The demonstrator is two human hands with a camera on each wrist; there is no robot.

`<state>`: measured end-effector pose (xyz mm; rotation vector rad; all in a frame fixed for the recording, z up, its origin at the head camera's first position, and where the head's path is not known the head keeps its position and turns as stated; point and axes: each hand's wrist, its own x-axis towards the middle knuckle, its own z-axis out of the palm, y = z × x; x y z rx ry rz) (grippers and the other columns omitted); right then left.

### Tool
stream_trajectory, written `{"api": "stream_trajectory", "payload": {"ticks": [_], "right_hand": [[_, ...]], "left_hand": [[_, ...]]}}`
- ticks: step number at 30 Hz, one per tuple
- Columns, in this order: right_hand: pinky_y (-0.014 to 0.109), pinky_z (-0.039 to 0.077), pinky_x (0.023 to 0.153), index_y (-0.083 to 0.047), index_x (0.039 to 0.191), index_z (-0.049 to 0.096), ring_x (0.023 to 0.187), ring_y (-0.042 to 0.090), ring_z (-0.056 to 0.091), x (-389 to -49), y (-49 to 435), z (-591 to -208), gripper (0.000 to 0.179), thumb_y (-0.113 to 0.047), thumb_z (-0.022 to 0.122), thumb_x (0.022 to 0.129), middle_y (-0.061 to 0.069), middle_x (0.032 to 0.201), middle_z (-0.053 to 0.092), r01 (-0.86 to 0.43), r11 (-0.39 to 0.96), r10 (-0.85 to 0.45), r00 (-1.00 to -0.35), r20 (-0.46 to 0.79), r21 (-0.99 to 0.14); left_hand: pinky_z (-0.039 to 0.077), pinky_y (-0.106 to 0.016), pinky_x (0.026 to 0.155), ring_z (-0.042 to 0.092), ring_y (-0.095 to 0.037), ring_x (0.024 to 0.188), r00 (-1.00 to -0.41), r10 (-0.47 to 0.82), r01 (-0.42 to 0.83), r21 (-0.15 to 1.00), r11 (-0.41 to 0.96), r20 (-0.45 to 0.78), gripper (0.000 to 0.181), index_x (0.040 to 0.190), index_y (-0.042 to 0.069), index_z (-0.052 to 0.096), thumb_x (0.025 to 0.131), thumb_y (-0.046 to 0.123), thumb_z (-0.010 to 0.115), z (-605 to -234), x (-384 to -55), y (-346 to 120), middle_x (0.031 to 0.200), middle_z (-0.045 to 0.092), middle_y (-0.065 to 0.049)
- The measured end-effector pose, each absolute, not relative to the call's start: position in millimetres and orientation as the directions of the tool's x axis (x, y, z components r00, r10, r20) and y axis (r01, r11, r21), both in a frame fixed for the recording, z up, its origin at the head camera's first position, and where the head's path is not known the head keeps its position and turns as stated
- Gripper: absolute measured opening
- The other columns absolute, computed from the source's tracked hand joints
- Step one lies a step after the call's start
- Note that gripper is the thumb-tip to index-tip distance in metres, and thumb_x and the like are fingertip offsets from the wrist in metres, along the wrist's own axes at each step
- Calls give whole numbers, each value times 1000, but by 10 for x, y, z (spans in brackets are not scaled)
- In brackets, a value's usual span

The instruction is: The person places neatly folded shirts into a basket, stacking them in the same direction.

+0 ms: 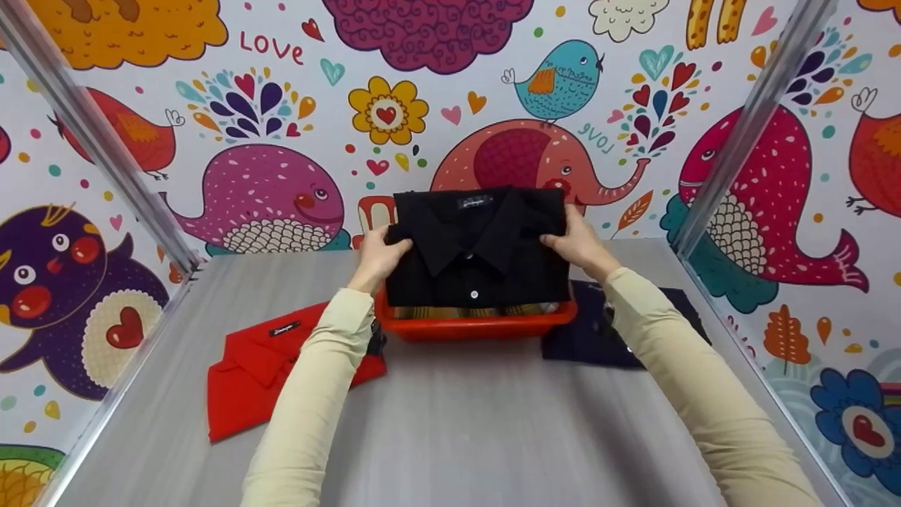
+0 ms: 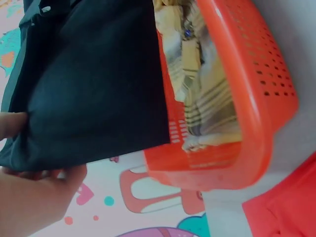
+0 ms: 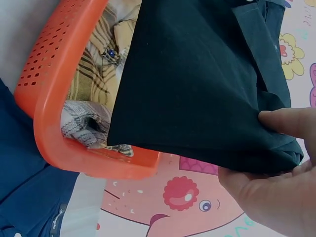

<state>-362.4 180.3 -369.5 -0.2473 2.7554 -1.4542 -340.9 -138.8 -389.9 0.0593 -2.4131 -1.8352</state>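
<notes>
Both hands hold up a folded black shirt above an orange-red basket. Its collar and white buttons face me in the head view. My left hand pinches the left edge, thumb on the front and fingers behind. At the opposite edge, my right hand grips the cloth the same way. In the left wrist view, the shirt's lower corner hangs over the basket, with plaid cloth inside. The right wrist view shows yellow plaid and a grey checked piece in there too. The shirt hides the basket's back part.
A folded red shirt lies on the table left of the basket, partly behind my left sleeve. On the right is a folded navy shirt, partly covered by my right arm. A cartoon-printed wall stands behind, with metal posts at the corners.
</notes>
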Motion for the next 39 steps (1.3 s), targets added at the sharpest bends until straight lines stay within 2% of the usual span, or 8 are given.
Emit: {"api": "stream_trajectory", "payload": {"ticks": [8,19,22,27,29,31,35,39], "right_hand": [[50,31,106,5,140,30,125,39,41,-3656,1718,-3720,57,-5,58,92,28,136,42,-151,600,-156,-985,70,-786],[50,28,108,7,145,25,130,40,36,-3692,1738,-3815,61,-9,57,95,29,142,37,-155,651,-154,-986,70,-743],[49,32,106,7,146,24,129,40,39,-3691,1747,-3863,61,-11,55,96,30,141,39,-151,661,-142,-987,74,-736],[52,35,103,11,142,26,121,44,43,-3670,1839,-3967,58,-7,54,95,34,134,42,-170,663,-150,-984,93,-729],[54,35,102,13,138,30,119,47,43,-3667,1905,-4025,53,-5,54,94,36,131,43,-186,670,-160,-982,105,-718],[55,35,100,15,134,33,117,49,44,-3667,1975,-4091,49,-3,53,93,38,127,43,-194,672,-166,-980,110,-714],[57,36,99,17,130,35,116,52,43,-3652,2106,-4226,46,-1,52,91,40,127,42,-186,672,-172,-981,93,-717],[56,37,98,17,127,36,114,52,45,-3618,2252,-4319,45,1,53,89,40,125,43,-184,684,-173,-981,89,-706]], "left_hand": [[43,-41,94,54,-31,110,-987,-135,31,936,352,83,34,124,-3,58,91,4,60,-3953,-3456,-1434,123,58,-20],[41,-42,97,52,-31,115,-985,-140,32,901,432,102,39,128,2,58,89,6,63,-4013,-3478,-1421,126,57,-19],[37,-43,103,47,-33,123,-992,-81,44,868,495,97,53,139,0,47,89,10,64,-4052,-3475,-1457,136,50,-22],[37,-45,103,50,-38,118,-993,47,118,854,506,110,75,150,-2,25,86,7,64,-4155,-3432,-1554,134,49,-28],[38,-45,101,52,-39,113,-989,76,146,862,486,125,76,149,-4,23,85,5,63,-4201,-3413,-1593,132,50,-29],[38,-46,103,51,-40,116,-987,94,157,862,482,128,76,149,-7,21,85,4,62,-4239,-3396,-1632,135,46,-31],[35,-47,104,46,-42,122,-992,101,121,861,494,82,77,149,-9,17,87,4,61,-4306,-3373,-1698,142,37,-32],[34,-49,105,43,-45,124,-993,105,97,859,503,51,75,149,-9,17,89,4,60,-4367,-3348,-1727,143,35,-32]]}}
